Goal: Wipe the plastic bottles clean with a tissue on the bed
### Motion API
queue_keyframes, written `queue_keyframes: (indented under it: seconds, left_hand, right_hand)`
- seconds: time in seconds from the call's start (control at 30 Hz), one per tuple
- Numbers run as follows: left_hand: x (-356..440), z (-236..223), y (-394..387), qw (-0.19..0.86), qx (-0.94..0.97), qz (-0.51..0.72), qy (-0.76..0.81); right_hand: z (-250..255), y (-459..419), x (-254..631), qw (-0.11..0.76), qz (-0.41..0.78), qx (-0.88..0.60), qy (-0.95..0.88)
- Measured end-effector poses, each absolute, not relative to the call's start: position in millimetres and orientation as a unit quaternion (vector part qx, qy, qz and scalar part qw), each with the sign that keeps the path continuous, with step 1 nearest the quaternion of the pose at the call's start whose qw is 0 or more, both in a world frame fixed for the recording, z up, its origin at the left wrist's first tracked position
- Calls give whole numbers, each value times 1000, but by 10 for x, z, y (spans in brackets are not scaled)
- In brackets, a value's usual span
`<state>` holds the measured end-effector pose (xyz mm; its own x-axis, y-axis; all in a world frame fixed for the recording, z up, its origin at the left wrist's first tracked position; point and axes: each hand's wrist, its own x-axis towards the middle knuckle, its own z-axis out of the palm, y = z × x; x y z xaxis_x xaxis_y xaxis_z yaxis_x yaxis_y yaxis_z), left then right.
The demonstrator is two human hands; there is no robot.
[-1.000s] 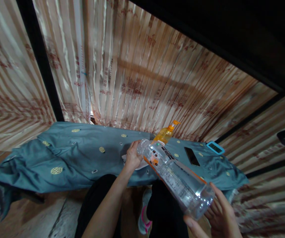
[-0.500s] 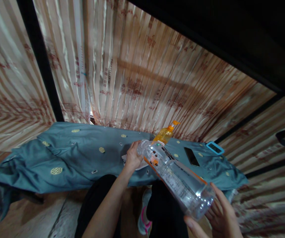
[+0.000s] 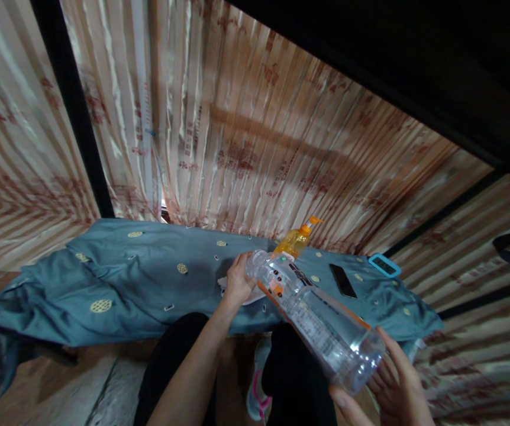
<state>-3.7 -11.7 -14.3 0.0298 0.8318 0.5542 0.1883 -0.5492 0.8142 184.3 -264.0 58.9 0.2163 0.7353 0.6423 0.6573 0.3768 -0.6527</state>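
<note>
A large clear plastic bottle (image 3: 321, 325) with an orange-edged printed label lies slanted across my lap, its neck pointing up and left. My left hand (image 3: 239, 281) is closed at the neck end, fingers partly hidden behind it. At the base, my right hand (image 3: 392, 378) supports the bottle with thumb and fingers on either side. Something white, like a cloth or paper (image 3: 252, 296), shows beneath my left hand; its kind is unclear. Just beyond the bottle's neck stands an orange pump bottle (image 3: 294, 241), partly covered by the clear one.
A blue-green patterned cloth (image 3: 148, 254) covers the low surface before me. On its right part lie a black phone (image 3: 342, 280) and a blue-framed device (image 3: 384, 265). Pleated curtains (image 3: 237, 118) hang behind, between dark frame bars (image 3: 72, 106).
</note>
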Motion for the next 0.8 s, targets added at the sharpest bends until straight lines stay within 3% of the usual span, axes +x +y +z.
queue_keyframes:
  seconds: [0.57, 0.8]
  left_hand:
    - [-34, -147, -115, 287, 659, 576, 389]
    - [-35, -145, -116, 280, 660, 579, 390]
  right_hand:
    - [664, -2622, 1622, 567, 41, -562, -600]
    - [736, -2616, 1387, 620, 71, -585, -518]
